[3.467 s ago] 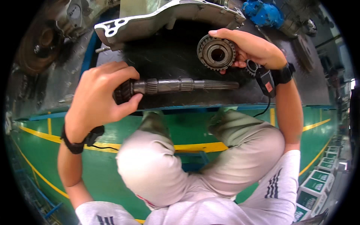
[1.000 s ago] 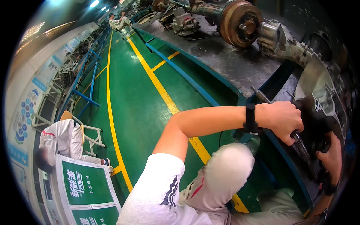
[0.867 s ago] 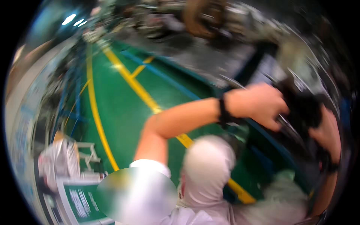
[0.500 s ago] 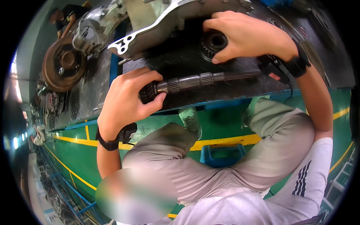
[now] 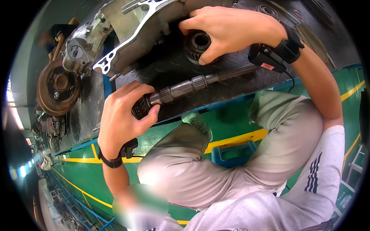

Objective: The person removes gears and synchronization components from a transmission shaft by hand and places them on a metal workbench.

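Note:
A dark splined shaft (image 5: 185, 87) lies slantwise near the front edge of the workbench. At its left end sits a toothed gear (image 5: 141, 109), and my left hand (image 5: 118, 117) is wrapped round it, thumb on the near side and fingers over the far side. Farther back and to the right, my right hand (image 5: 237, 34) grips a separate ring-shaped gear (image 5: 199, 41) between thumb and fingers. That gear rests with its bore facing up, apart from the shaft. My fingers hide part of both gears.
A large metal housing (image 5: 133, 52) stands just behind the shaft. At the left are a rusty brake drum (image 5: 58, 86) and a cast casing (image 5: 79, 56), with a person (image 5: 58, 36) beyond. A bearing ring (image 5: 266, 10) lies far right. Below is a blue stool (image 5: 233, 153).
The whole view has shifted and tilted slightly, so the bench things appear farther left. Both hands keep their grips, with no clear movement of the shaft or the loose gear on the bench.

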`<state>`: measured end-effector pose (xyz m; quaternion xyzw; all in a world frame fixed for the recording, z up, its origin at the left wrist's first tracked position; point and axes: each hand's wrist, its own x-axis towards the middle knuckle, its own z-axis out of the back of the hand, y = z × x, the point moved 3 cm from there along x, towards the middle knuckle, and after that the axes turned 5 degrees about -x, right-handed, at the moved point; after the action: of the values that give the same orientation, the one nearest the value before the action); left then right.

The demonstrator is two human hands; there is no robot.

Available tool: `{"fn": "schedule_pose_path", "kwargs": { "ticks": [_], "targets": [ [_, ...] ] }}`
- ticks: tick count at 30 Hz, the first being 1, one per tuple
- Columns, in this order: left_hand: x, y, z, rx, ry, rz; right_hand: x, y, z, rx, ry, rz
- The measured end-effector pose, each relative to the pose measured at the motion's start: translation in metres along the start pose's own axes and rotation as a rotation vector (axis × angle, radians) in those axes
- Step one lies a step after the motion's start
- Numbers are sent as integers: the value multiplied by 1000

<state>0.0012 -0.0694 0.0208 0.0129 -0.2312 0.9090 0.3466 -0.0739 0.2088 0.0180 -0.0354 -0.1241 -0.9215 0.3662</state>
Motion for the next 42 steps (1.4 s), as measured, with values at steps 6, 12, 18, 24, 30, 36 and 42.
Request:
{"fn": "schedule_pose_path", "kwargs": {
  "ticks": [6,12,18,24,30,36,42],
  "targets": [
    [6,-2,3,-5,-14,-30,-2,-17,5,11,-27,41],
    [3,-6,4,27,38,0,-7,-27,-11,97,111,8],
    [7,-8,8,72,57,-15,-11,-35,-23,213,-76,118],
    [14,-32,15,96,105,-38,-23,-36,-12,168,-226,98],
    [35,-77,27,27,-33,-164,-37,-25,19,258,-509,189],
    [104,-125,-10,-59,28,-256,-96,-25,41,613,-421,55],
    [98,-123,-7,-109,-73,-201,-93,-7,35,737,-288,88]
  ]
}}
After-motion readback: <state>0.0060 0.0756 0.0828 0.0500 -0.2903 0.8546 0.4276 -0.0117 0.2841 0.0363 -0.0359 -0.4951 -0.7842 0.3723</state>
